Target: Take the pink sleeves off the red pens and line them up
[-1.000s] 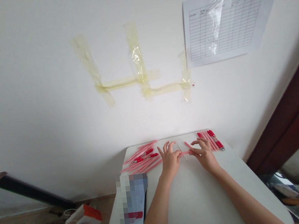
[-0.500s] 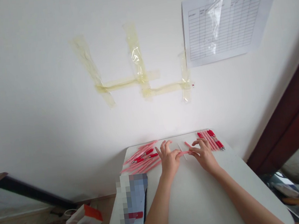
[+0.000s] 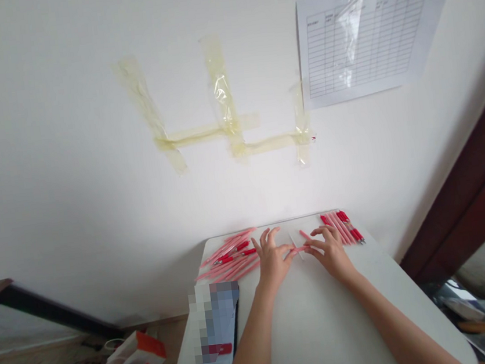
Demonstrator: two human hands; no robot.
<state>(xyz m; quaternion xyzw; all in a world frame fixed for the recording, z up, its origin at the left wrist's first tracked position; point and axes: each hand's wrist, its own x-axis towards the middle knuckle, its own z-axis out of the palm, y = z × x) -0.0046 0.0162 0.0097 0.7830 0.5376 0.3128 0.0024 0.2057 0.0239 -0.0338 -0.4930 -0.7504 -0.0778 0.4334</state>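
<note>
My left hand (image 3: 273, 260) pinches one end of a short, slim pink pen part (image 3: 301, 248) between thumb and forefinger, with the other fingers raised. The opposite end is pinched by my right hand (image 3: 331, 252), so the piece lies level between both hands. A thin white stick (image 3: 293, 239), like a pen refill, rests on the table just behind it. Another pink piece (image 3: 304, 235) pokes out by the right fingers; whether it is held I cannot tell. Left of my left hand lies a loose pile of pink tubes (image 3: 230, 270) with several red pen parts (image 3: 237, 257) among them.
A row of pink and red pens (image 3: 342, 228) lies at the table's back right. A phone (image 3: 220, 330) is at the left edge of the white table (image 3: 321, 336). Behind rises a wall (image 3: 95, 193) with tape strips and a printed sheet (image 3: 367, 45).
My left fingertips have shifted slightly along the pink pen part toward the right hand, leaving less of it showing. My right hand has hardly moved.
</note>
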